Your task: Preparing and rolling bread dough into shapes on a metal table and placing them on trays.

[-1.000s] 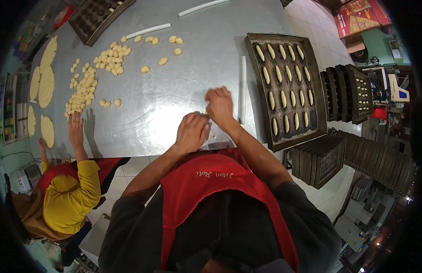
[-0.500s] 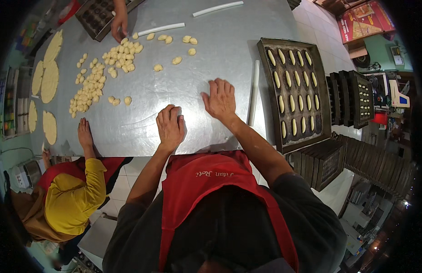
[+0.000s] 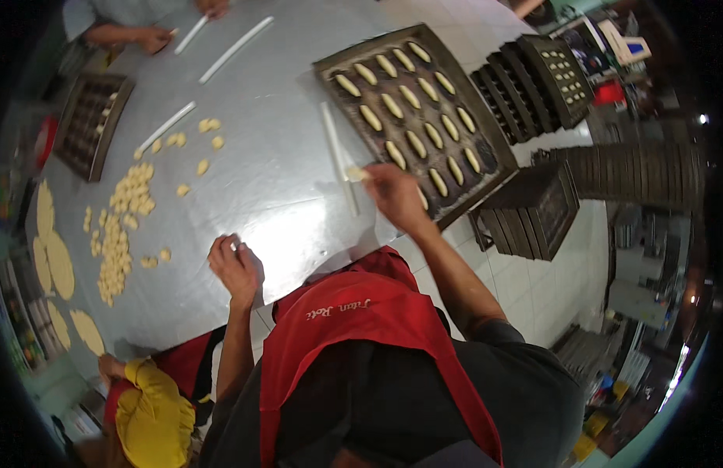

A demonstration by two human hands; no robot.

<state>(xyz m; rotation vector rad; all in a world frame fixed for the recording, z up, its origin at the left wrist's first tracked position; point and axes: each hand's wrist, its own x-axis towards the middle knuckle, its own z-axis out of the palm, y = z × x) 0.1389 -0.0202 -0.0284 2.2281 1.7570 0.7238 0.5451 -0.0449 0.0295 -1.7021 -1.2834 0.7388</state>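
My right hand (image 3: 399,201) is closed on a small pale dough piece (image 3: 357,174) just off the near left edge of the baking tray (image 3: 486,183). Beneath the dough piece lies a white rolling rod (image 3: 332,140). Rows of slim dough rolls (image 3: 410,97) fill the dark tray, and my right hand covers part of its near left corner. My left hand (image 3: 236,271) is over the table near its front edge, fingers curled; a small pale spot shows at the fingertips, too small to name.
Many dough balls (image 3: 115,249) lie on the metal table (image 3: 252,156) at left, beside flattened dough sheets (image 3: 61,265). A second tray (image 3: 96,129) stands far left. Co-workers' hands (image 3: 154,39) are at the far edge; a yellow sleeve (image 3: 154,405) is near left. Stacked trays (image 3: 533,210) stand at right.
The view has turned right. My right hand has gone from resting with spread fingers on the table to the tray's edge, and now grips a dough piece. My left hand stays curled over the table.
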